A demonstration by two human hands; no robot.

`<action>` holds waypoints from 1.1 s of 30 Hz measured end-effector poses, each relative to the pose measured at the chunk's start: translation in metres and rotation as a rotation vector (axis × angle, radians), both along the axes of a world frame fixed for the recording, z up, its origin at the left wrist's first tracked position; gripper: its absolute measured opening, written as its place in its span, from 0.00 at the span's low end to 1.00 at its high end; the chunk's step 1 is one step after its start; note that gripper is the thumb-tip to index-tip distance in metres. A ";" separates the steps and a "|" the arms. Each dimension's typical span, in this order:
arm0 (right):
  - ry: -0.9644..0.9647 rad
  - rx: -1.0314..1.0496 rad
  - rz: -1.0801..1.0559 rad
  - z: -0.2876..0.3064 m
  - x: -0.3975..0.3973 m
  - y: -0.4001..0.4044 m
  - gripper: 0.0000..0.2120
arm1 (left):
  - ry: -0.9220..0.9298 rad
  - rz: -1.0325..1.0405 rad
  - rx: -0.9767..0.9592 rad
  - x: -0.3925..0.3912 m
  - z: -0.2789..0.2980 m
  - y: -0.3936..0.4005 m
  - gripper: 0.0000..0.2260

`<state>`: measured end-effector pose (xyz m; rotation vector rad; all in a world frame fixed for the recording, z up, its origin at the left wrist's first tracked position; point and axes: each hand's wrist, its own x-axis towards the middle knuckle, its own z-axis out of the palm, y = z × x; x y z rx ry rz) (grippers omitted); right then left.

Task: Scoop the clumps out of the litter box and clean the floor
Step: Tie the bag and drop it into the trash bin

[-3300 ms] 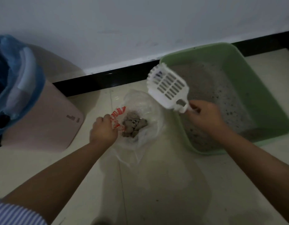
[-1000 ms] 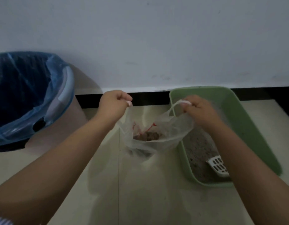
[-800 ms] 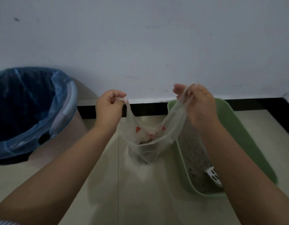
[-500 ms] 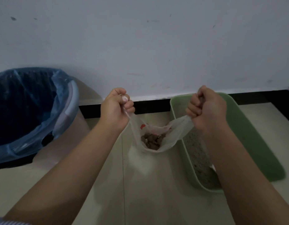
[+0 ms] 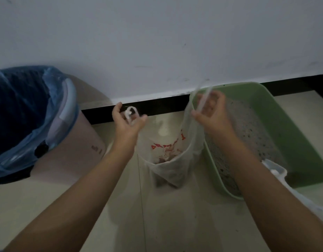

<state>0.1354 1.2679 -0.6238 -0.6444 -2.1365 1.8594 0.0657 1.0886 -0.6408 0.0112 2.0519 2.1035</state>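
- Grip: left hand [image 5: 127, 122] has a rolled bag handle looped between thumb and curled fingers; I read that as a pinch hold. Right hand [image 5: 210, 113] has the other handle strip running up through its fingers, which are blurred; it looks like a loose hold, though I cannot tell how firmly it closes.
- Task's thing: the plastic bag [image 5: 172, 155] hangs between and below both hands, mouth pulled open, over the floor [image 5: 157, 219]. Dark clumps [image 5: 163, 159] sit at its bottom, partly hidden by the front fold.
- Litter box [image 5: 277, 124] lies just right of the bag and under the right hand. The scoop [image 5: 276, 169] rests inside it at the near corner, beside the right forearm.
- Bin [image 5: 48, 128] with blue liner stands well left of the left hand, open.
- Progress, my judgement: scooping looks finished, since the clumps are bagged and the scoop is set down. Left: close the bag, drop it in the bin, clean the floor. I see no cleaning tool.
- Count: hands 2, bag 1, handles 2, litter box 1, scoop 1, bin 1. Clumps cannot be counted.
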 end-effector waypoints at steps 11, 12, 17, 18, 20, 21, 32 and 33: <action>-0.438 0.055 0.377 -0.046 -0.011 -0.006 0.26 | -0.394 -0.110 0.129 0.003 -0.065 -0.012 0.25; -0.481 0.096 0.421 -0.045 -0.012 -0.007 0.21 | -0.429 -0.119 0.132 0.001 -0.062 -0.008 0.17; -0.304 -0.138 0.265 -0.055 -0.010 -0.007 0.11 | -0.426 -0.160 -0.244 0.001 -0.063 0.010 0.04; -0.261 -0.265 0.211 -0.059 -0.008 -0.005 0.10 | -0.395 -0.144 -0.225 0.000 -0.066 0.011 0.06; -0.175 -0.570 0.032 -0.068 -0.002 -0.001 0.18 | -0.416 -0.078 0.007 -0.003 -0.068 0.012 0.09; -0.132 -0.733 -0.077 -0.071 0.002 0.001 0.22 | -0.437 -0.043 0.146 -0.004 -0.065 0.013 0.10; -0.209 -1.014 -0.290 -0.077 0.005 -0.013 0.13 | -0.500 -0.015 0.330 -0.002 -0.057 0.033 0.22; -0.230 -0.987 -0.257 -0.075 0.006 -0.013 0.11 | -0.499 -0.028 0.286 -0.001 -0.056 0.033 0.22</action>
